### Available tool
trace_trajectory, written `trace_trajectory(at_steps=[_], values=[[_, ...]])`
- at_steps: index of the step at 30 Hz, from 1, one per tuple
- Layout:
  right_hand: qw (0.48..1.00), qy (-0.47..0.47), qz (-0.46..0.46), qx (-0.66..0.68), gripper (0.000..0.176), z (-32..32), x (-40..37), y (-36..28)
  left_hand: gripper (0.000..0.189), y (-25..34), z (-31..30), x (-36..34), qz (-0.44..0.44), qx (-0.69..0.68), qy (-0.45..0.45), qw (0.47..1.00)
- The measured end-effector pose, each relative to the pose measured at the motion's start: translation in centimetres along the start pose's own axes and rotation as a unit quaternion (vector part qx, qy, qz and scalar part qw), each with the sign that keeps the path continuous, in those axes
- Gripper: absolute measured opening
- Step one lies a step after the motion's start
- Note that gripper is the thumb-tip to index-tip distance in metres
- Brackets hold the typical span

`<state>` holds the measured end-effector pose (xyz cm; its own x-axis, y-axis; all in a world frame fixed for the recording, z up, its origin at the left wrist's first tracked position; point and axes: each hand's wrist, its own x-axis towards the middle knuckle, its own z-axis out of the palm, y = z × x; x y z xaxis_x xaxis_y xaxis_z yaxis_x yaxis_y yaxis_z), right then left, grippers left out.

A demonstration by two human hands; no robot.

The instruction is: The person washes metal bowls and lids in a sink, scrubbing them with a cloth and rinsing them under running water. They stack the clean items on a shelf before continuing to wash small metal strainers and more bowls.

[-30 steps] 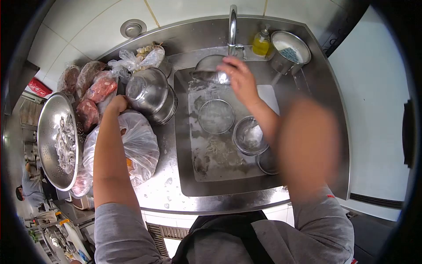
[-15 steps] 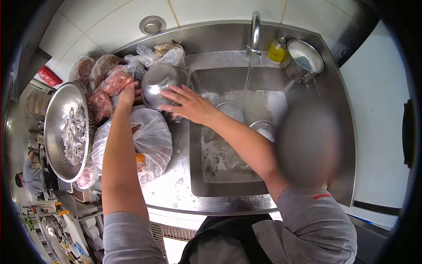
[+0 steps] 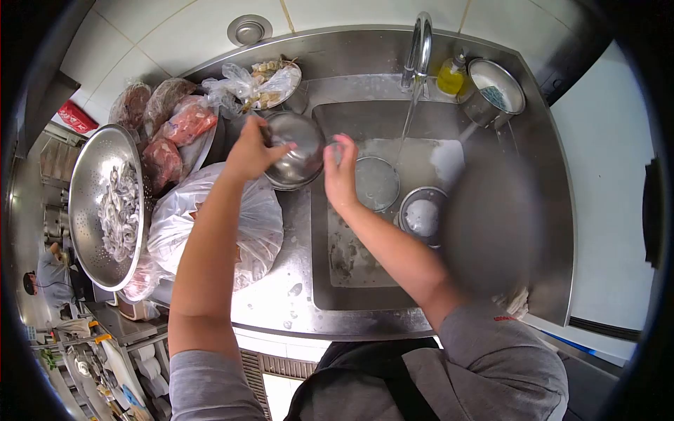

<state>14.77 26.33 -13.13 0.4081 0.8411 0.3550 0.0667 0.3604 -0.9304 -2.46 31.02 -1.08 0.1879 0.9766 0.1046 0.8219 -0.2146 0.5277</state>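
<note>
A shiny metal bowl (image 3: 298, 144) is between my two hands at the left edge of the sink. My left hand (image 3: 254, 153) grips its left side, thumb lying over the metal and fingers partly hidden behind. At the bowl's right edge, my right hand (image 3: 340, 174) has its fingers curled against the rim. Just below my left forearm sits a bulging white plastic bag (image 3: 256, 217). Behind the bowl is a dish (image 3: 281, 88) with a plastic bag and food pieces on it.
Water runs from the tap (image 3: 421, 45) into the sink (image 3: 372, 298), which holds a round lid (image 3: 377, 184) and a metal pot (image 3: 423, 210). A colander (image 3: 105, 270) and bagged meat (image 3: 186, 126) stand left. Yellow soap (image 3: 451, 76) and a saucepan (image 3: 497, 88) are back right.
The metal bowl has moved right, toward the sink. My left hand has come onto its left side, and my right hand has shifted from over it to its right edge.
</note>
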Motion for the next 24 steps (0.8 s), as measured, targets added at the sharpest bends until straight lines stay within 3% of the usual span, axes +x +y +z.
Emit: trace_trajectory(at_steps=[1,2,3,4,5,6,7,9,11,12,13,14,15,16,18,19,20,21,23,24], values=[[1.000,0.002,0.000,0.001,0.043,0.2,0.0,-1.0,0.079,1.0,0.4,-0.2,0.029,0.054,-0.022,0.998],[0.971,-0.012,0.194,0.143,0.044,0.3,-0.1,-2.0,0.076,2.0,0.7,-0.3,-0.012,0.071,-0.027,0.997],[0.884,-0.023,0.376,0.276,0.046,0.1,-0.2,-3.6,0.076,1.6,0.7,0.0,-0.012,0.071,-0.030,0.997],[0.903,-0.111,0.358,0.212,0.050,-0.4,0.1,-4.9,0.076,0.9,0.6,0.6,-0.032,0.112,-0.040,0.992],[0.903,-0.108,0.359,0.211,0.050,-0.2,0.1,-4.3,0.076,0.3,0.7,1.0,-0.052,0.153,-0.049,0.986],[0.930,-0.152,0.295,0.157,0.051,0.5,0.3,-2.9,0.076,0.8,0.1,1.0,-0.064,0.238,-0.052,0.968],[0.948,-0.195,0.229,0.102,0.051,0.9,0.6,-1.3,0.076,0.2,0.1,1.1,-0.062,0.238,-0.055,0.968],[0.946,-0.201,0.205,0.149,0.053,0.4,1.1,0.6,0.064,-1.9,0.3,1.5,-0.012,0.161,-0.077,0.984],[0.973,-0.221,0.072,-0.005,0.053,-2.7,1.8,1.0,0.055,-3.1,0.5,1.9,-0.044,0.141,-0.101,0.984],[0.956,-0.230,0.015,-0.182,0.057,-4.9,2.1,1.7,0.054,-3.3,0.4,2.2,-0.027,0.202,-0.168,0.965],[0.927,-0.244,0.041,-0.283,0.060,-7.7,2.3,2.3,0.054,-3.3,0.3,2.3,-0.011,0.261,-0.233,0.937],[0.886,-0.256,0.067,-0.382,0.064,-10.7,2.5,3.0,0.054,-3.2,0.4,2.3,-0.008,0.260,-0.233,0.937],[0.812,-0.259,0.110,-0.512,0.070,-13.7,2.9,3.6,0.055,-3.0,0.5,2.2,-0.024,0.302,-0.235,0.923],[0.780,-0.249,0.118,-0.562,0.071,-17.4,3.0,5.9,0.056,-2.9,0.7,2.1,-0.041,0.344,-0.238,0.907],[0.692,-0.238,0.196,-0.653,0.070,-23.3,2.9,5.5,0.060,-4.0,1.1,2.0,-0.055,0.312,-0.213,0.924],[0.670,-0.276,0.252,-0.642,0.063,-25.9,2.8,5.4,0.078,-4.3,1.5,1.9,-0.070,0.281,-0.188,0.938],[0.644,-0.313,0.306,-0.627,0.056,-28.1,2.7,5.5,0.079,-0.1,0.3,0.4,-0.144,0.188,-0.167,0.957],[0.644,-0.311,0.311,-0.626,0.056,-29.6,2.4,6.6,0.079,2.1,-0.2,-0.3,-0.141,0.190,-0.171,0.956],[0.656,-0.314,0.246,-0.640,0.039,-31.3,2.3,9.7,0.078,4.5,-0.5,-0.9,-0.293,0.065,-0.177,0.937],[0.658,-0.312,0.249,-0.639,0.039,-31.3,2.2,9.0,0.079,3.8,0.1,-1.0,-0.279,0.071,-0.144,0.947]])
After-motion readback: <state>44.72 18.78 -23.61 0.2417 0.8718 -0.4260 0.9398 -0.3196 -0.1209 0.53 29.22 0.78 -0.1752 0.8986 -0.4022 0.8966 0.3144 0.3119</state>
